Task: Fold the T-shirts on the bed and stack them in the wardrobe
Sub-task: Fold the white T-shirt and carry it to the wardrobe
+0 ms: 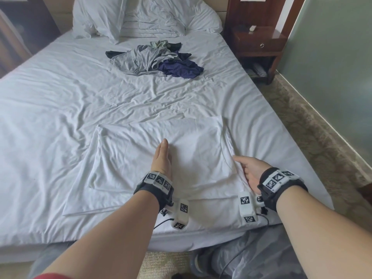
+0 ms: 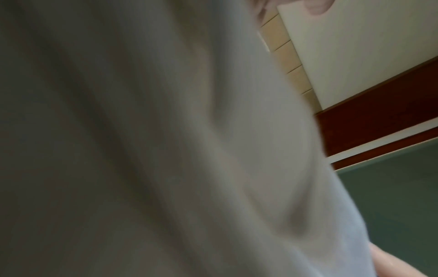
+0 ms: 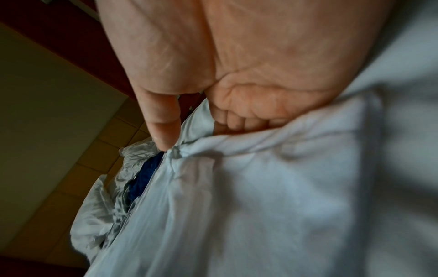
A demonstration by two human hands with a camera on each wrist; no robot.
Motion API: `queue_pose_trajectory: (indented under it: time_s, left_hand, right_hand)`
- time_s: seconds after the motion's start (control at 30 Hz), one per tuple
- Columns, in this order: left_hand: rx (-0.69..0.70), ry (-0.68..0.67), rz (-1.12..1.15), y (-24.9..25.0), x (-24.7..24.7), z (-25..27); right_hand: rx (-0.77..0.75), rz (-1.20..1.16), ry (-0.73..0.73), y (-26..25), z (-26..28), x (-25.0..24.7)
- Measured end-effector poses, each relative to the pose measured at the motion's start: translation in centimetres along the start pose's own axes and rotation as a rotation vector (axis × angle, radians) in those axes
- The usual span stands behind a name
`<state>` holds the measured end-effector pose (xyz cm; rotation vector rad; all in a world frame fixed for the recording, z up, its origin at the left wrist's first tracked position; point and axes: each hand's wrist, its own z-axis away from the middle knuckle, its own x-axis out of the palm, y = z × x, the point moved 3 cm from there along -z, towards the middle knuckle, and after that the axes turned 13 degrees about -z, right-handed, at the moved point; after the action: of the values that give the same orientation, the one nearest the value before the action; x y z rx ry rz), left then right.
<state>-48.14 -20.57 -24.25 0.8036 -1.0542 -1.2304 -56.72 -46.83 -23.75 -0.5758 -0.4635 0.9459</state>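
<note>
Folding a white T-shirt (image 1: 161, 154) at the foot end of the bed (image 1: 60, 109), laid flat on the sheet with one side apparently already turned in, to judge by the layered edges on the side away from the nightstand (image 1: 259, 41). Pressing the left hand (image 1: 162, 160) edge-down along the middle of that shirt, fingers straight and together, gripping nothing, seemingly marking a fold line. Tucking the right hand (image 1: 248, 171) under the shirt's edge on the nightstand side, fingers (image 3: 239, 120) curled beneath the cloth and the thumb (image 3: 163, 127) lying on top, so grasping that edge. In the left wrist view, showing little beyond blurred pale fabric close to the lens.

Judging progress as early: still flat and wide, this shirt looks mid-fold, probably needing the held side brought across to the pressed line and then a further fold to shorten it. Lying farther up the bed, toward the pillows (image 1: 141, 17) and level with the nightstand, a crumpled pile of T-shirts (image 1: 155, 59) in grey, dark blue, black and a greenish tone, none of it folded yet. Showing no wardrobe and no folded stack anywhere in view, so stacking appears not begun, as far as can be told.
</note>
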Motion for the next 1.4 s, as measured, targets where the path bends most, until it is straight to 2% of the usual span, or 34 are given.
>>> queue_pose_trajectory:
  time_s: [0.13, 0.27, 0.4, 0.5, 0.63, 0.73, 0.83, 0.9, 1.0, 1.13, 1.27, 1.33, 1.4]
  left_hand:
    - [-0.069, -0.039, 0.098, 2.0, -0.4, 0.1]
    - [-0.148, -0.007, 0.114, 4.4, -2.4, -0.5]
    - [-0.186, -0.067, -0.014, 8.0, -6.6, -0.5]
    - [-0.165, -0.069, -0.133, 10.9, -10.7, 0.2]
    - [-0.145, -0.024, -0.185, 13.6, -16.7, 1.2]
    - [-0.172, -0.005, -0.193, 14.0, -21.1, 2.1]
    - [-0.303, -0.032, -0.281, 12.0, -25.1, 2.8]
    - [-0.373, 0.024, -0.450, 10.2, -27.4, 2.5]
    - [-0.289, 0.090, -0.788, 9.5, -29.1, 2.8]
    - [-0.376, 0.059, -0.822, 8.7, -30.0, 1.6]
    - [-0.380, -0.027, -1.066, 9.8, -30.0, 1.6]
    - [-0.342, 0.009, -1.062, 10.4, -30.3, 1.3]
    - [-0.355, 0.100, -0.965, 10.1, -30.9, 0.2]
  right_hand:
    - [-0.151, 0.229, 0.104, -0.5, 1.2, 0.9]
    - [-0.296, 0.351, 0.139, -2.0, 4.2, 3.3]
    - [-0.426, 0.426, 0.145, -5.5, 7.3, 9.0]
    - [-0.542, 0.458, 0.124, -7.4, 9.3, 15.6]
    - [-0.616, 0.562, -0.033, -6.4, 11.6, 27.1]
    - [-0.657, 0.644, -0.233, -2.4, 13.0, 35.1]
    - [-0.425, 0.574, -0.421, 4.1, 12.9, 39.6]
    - [-0.326, 0.587, -0.436, 7.3, 12.1, 40.1]
    - [-0.292, 0.629, -0.381, 8.7, 10.3, 39.1]
    - [-0.340, 0.603, -0.247, 6.8, 8.7, 36.7]
    - [-0.453, 0.598, -0.126, 4.2, 7.2, 33.7]
    - [-0.388, 0.571, -0.106, 4.0, 6.0, 31.9]
    - [-0.308, 0.573, -0.124, 4.6, 4.6, 30.4]
